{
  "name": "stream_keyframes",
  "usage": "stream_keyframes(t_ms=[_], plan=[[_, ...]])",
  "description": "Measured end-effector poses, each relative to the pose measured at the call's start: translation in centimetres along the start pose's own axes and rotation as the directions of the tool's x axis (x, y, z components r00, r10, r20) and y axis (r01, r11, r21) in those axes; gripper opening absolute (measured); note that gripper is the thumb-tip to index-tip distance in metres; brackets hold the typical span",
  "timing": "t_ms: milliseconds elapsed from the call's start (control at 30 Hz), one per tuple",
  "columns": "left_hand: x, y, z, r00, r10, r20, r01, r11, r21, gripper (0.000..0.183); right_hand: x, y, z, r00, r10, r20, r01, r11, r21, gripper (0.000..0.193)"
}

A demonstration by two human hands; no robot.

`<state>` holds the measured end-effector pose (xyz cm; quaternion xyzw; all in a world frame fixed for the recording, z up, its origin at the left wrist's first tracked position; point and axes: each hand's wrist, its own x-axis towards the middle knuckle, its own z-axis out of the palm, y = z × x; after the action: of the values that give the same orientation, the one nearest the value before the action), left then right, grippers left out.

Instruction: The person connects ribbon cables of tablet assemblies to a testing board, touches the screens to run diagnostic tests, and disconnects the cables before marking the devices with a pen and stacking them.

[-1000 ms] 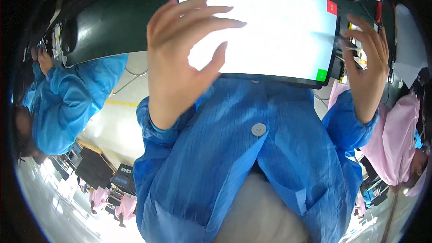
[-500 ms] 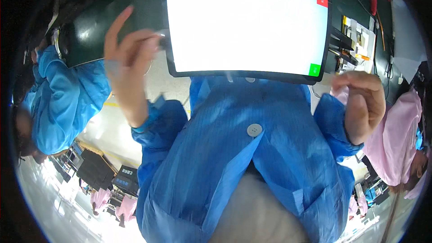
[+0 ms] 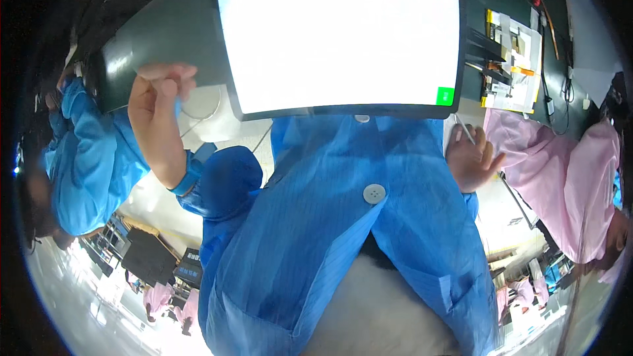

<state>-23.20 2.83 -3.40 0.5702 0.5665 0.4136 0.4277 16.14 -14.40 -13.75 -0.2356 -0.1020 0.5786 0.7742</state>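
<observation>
In front of me is a tablet with a bright white screen, a red square at its far right corner and a green one at its near right corner. Left of it, apart from its edge, my left hand is raised with fingers curled together; a small bluish bit shows at the fingertips, too unclear to name. My right hand is just below the tablet's near right corner, fingers partly curled. A thin pale rod runs between its thumb and fingers; its kind cannot be made out.
Right of the tablet, black prongs point at a pale, yellow-edged fixture on the dark green table. Cables lie farther right. Co-workers in a blue coat and a pink coat are close on either side.
My left hand has drawn away from the tablet's left edge, its raised finger now curled. My right hand has moved left and down toward the tablet's corner. In the picture, the tablet has shifted slightly left.
</observation>
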Motion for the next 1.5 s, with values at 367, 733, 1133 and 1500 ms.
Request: stream_keyframes(t_ms=[367, 733, 1133, 1500], plan=[[0.2, 4.5, 14.3, 0.861, 0.272, 0.431, -0.505, 0.561, 0.656, 0.061, 6.3, -3.0, 9.2, 0.954, -0.101, 0.281, 0.295, 0.177, -0.939, 0.042], [1.8, 5.1, 16.4, 0.803, 0.411, 0.432, -0.596, 0.555, 0.581, 0.04, 7.8, -6.7, 10.7, 0.962, 0.017, 0.273, 0.254, 0.313, -0.915, 0.033], [6.0, 6.3, 20.2, 0.835, 0.284, 0.47, -0.506, 0.731, 0.458, 0.058, 9.2, -2.0, 10.0, 0.983, 0.133, 0.123, 0.096, 0.191, -0.977, 0.021], [1.4, 7.0, 20.2, 0.714, 0.265, 0.649, -0.671, 0.524, 0.525, 0.095, 8.4, -4.0, 9.3, 0.969, 0.009, 0.247, 0.241, -0.259, -0.935, 0.021]])
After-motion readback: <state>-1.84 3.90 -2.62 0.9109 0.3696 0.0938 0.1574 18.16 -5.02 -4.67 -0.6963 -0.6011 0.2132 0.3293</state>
